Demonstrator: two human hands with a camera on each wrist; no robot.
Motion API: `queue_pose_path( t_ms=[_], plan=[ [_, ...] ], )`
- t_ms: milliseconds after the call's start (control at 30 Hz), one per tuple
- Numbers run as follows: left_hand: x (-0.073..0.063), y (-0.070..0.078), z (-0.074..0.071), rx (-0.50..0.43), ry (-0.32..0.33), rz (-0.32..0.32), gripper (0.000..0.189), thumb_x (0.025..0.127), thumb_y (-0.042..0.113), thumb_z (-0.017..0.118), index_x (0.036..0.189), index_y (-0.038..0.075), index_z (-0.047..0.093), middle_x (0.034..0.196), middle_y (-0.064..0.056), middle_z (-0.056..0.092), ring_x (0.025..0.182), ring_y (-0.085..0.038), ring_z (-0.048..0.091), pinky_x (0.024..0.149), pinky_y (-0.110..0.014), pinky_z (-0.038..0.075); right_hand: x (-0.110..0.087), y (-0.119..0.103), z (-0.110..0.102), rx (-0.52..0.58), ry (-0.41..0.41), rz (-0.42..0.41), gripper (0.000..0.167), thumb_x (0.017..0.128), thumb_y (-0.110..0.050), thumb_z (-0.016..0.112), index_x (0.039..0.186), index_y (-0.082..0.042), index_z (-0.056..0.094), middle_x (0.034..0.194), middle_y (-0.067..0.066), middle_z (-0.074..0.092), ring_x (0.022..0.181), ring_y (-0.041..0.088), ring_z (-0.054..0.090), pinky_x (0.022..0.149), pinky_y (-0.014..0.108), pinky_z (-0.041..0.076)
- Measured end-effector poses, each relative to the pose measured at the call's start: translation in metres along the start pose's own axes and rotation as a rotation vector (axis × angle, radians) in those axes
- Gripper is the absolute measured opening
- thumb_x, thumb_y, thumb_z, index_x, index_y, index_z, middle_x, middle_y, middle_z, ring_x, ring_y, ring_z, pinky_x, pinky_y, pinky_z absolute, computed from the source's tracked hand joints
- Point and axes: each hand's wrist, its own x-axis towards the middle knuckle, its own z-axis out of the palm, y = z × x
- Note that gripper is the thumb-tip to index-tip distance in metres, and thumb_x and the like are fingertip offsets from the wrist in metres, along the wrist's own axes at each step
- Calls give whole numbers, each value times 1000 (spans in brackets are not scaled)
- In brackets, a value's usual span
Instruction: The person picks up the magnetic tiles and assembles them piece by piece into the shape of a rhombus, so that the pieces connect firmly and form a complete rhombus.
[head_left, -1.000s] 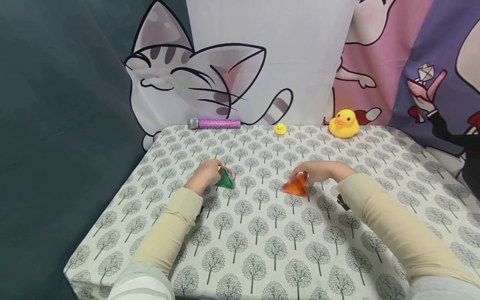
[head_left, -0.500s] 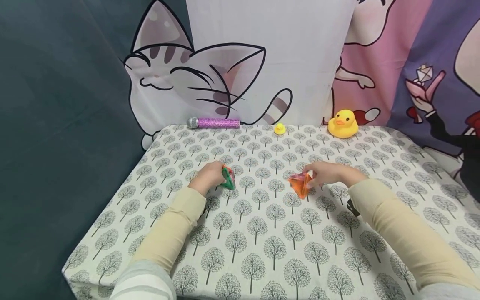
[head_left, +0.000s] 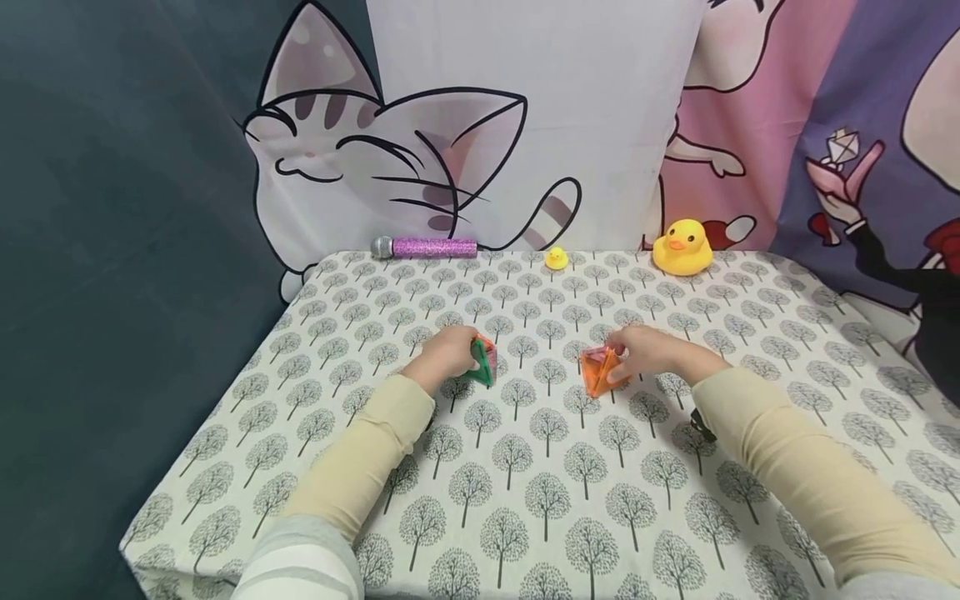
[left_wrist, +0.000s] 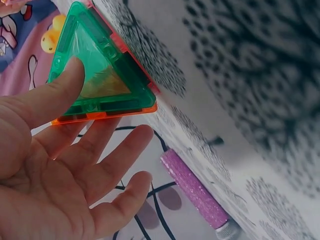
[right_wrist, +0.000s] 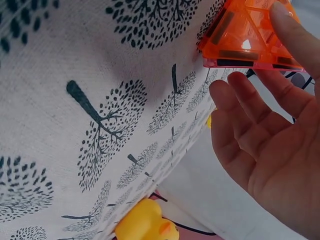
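In the head view my left hand pinches a small pyramid of triangular magnetic tiles, left of the table's middle. Its green face shows up close in the left wrist view, with the thumb on it, orange and pink-red edges behind, and the other fingers spread below. Opposite, my right hand grips a similar pyramid of orange and pink magnetic tiles between thumb and fingers. The right wrist view shows its translucent orange sides close over the cloth. A short gap separates the two pyramids.
A tree-print cloth covers the table. Along its back edge lie a purple glittery microphone, a small rubber duck and a larger rubber duck. Cartoon-printed curtains hang behind, and a dark curtain on the left.
My left hand has moved right with its green-faced pyramid, narrowing the gap. The right hand has turned its orange pyramid so that an edge faces the camera, staying at nearly the same spot.
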Motion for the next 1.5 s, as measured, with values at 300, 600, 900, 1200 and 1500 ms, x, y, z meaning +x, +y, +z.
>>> queue_pose_path(
  t_ms=[300, 600, 900, 1200, 1500],
  plan=[
    [1, 11, 3, -34, 4, 26, 40, 72, 11, 69, 110, 9, 56, 100, -6, 58, 87, -21, 52, 80, -36, 42, 1, -6, 1, 10, -3, 30, 44, 70, -28, 71, 101, 1, 59, 90, 6, 60, 84, 25, 55, 77, 45, 42],
    [3, 23, 8, -40, -13, 54, 35, 73, 15, 69, 106, 11, 58, 101, -5, 59, 89, -21, 53, 79, -35, 43, 9, -11, 7, 14, 12, 3, 28, 71, -26, 70, 87, -6, 58, 82, 1, 58, 75, 17, 53, 73, 40, 44],
    [4, 34, 12, -47, -15, 86, 41, 74, 15, 68, 113, 8, 54, 103, -6, 58, 89, -20, 52, 81, -34, 42, 19, -21, 12, 47, 6, -7, 30, 72, -25, 69, 88, -4, 58, 81, 1, 58, 72, 16, 52, 72, 36, 43],
    [4, 42, 15, -48, -13, 102, 41, 74, 15, 68, 112, 10, 55, 101, -4, 58, 86, -18, 52, 78, -33, 42, 25, -31, 12, 23, 5, -26, 30, 72, -26, 69, 89, -4, 59, 77, -1, 56, 72, 16, 50, 71, 34, 42],
    [7, 49, 20, -33, -17, 117, 36, 72, 20, 71, 105, 15, 59, 93, 1, 59, 81, -15, 52, 73, -31, 44, 32, -42, 17, -26, 19, -35, 35, 72, -30, 69, 93, -3, 60, 77, -2, 57, 70, 14, 51, 67, 32, 43]
  ],
)
